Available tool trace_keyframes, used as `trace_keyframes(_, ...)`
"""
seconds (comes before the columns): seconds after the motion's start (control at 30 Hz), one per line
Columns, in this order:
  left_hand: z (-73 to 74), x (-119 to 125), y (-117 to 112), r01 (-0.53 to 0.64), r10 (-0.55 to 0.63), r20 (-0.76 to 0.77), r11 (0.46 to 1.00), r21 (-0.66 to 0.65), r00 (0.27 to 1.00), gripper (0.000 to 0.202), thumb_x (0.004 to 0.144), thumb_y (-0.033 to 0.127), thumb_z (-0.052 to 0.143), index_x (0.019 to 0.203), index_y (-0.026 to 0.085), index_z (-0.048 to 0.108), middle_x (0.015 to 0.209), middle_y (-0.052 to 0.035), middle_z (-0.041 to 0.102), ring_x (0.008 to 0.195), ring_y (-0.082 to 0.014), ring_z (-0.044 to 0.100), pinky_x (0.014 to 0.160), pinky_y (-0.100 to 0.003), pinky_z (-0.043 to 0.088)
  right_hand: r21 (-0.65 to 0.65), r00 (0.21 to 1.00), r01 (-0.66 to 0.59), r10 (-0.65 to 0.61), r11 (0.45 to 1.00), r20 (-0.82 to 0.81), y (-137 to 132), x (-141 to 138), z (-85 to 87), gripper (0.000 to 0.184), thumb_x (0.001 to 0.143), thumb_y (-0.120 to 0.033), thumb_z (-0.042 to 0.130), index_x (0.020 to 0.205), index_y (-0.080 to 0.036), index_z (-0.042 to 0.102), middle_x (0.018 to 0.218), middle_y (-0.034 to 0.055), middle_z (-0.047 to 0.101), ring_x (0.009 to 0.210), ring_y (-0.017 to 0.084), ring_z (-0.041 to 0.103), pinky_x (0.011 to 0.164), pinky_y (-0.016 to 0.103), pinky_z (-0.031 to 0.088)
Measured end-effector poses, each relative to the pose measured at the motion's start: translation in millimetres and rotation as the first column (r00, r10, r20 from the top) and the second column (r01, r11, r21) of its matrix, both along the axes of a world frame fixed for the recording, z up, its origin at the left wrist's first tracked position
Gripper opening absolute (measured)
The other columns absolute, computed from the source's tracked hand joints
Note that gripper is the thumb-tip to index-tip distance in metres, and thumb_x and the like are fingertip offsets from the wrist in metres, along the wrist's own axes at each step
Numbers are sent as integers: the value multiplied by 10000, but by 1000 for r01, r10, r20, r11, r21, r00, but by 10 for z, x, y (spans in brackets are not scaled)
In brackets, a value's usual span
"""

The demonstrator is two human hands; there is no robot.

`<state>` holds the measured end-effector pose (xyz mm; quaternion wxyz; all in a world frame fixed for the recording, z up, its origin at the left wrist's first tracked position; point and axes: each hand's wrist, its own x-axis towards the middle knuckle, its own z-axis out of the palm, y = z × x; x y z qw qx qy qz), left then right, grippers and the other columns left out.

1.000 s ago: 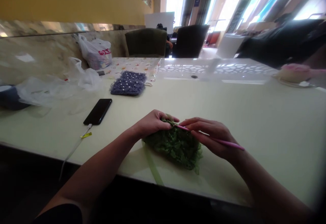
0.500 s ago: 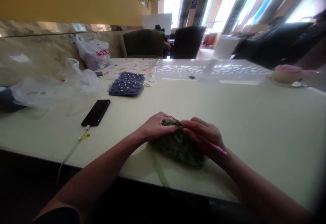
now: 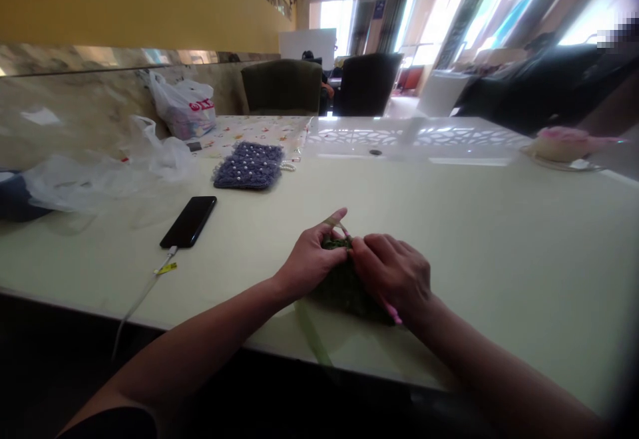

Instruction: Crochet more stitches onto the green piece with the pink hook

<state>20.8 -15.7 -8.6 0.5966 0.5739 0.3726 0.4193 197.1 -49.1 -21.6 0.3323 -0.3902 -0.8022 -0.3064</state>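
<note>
A dark green piece of crochet (image 3: pixel 349 296) lies near the table's front edge, partly hidden under both hands. My left hand (image 3: pixel 314 253) pinches its upper edge, with the index finger raised and a strand of green yarn over it. My right hand (image 3: pixel 394 269) is closed around a pink crochet hook (image 3: pixel 393 312); the handle sticks out below the palm and the tip reaches the yarn by the left index finger. A flat green ribbon-like strand (image 3: pixel 313 336) runs from the work over the table's front edge.
A black phone (image 3: pixel 190 222) with a white cable (image 3: pixel 137 299) lies left. Behind it are a purple beaded knitted piece (image 3: pixel 249 166), a crumpled clear plastic bag (image 3: pixel 100 179) and a full white bag (image 3: pixel 184 106). A pink-topped cup (image 3: pixel 562 143) on a saucer stands far right.
My left index finger has lifted, drawing the yarn up. My right hand has turned, so the hook's handle now points more steeply down, closer to the green work.
</note>
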Motion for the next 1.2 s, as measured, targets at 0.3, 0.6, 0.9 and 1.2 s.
trace_keyframes(0.3,140,-117,90,315,-252,240,909,-273,937,293,591,82,771,875,155,754,1206,-83,677,918,-150,636,885,-296,471,22,952,-274,275,961,-133,-25,55,-22,205,896,-115,610,1090,-180,601,912,62,667,844,194,655,856,356,572)
trace_keyframes(0.6,179,-307,256,437,-370,258,852,-290,892,568,615,90,691,1176,170,719,944,-75,775,851,-180,697,869,-321,518,-187,831,-491,392,851,-395,-46,171,170,209,895,-73,590,1034,-217,650,920,47,698,852,185,708,732,293,589)
trace_keyframes(0.9,182,-332,250,532,-463,271,790,-306,844,634,648,95,670,1275,194,663,976,-64,764,858,-175,700,873,-313,526,-223,843,-505,421,834,-335,-1,226,218,246,906,-105,624,1105,-245,659,945,51,704,774,167,696,654,272,575)
trace_keyframes(1.2,171,-370,314,483,-432,220,820,-308,874,510,625,118,668,1130,140,742,866,-78,770,772,-165,690,813,-290,521,-278,799,-564,428,777,-423,-34,265,292,212,899,-73,613,1037,-223,672,924,51,702,779,165,692,661,265,568)
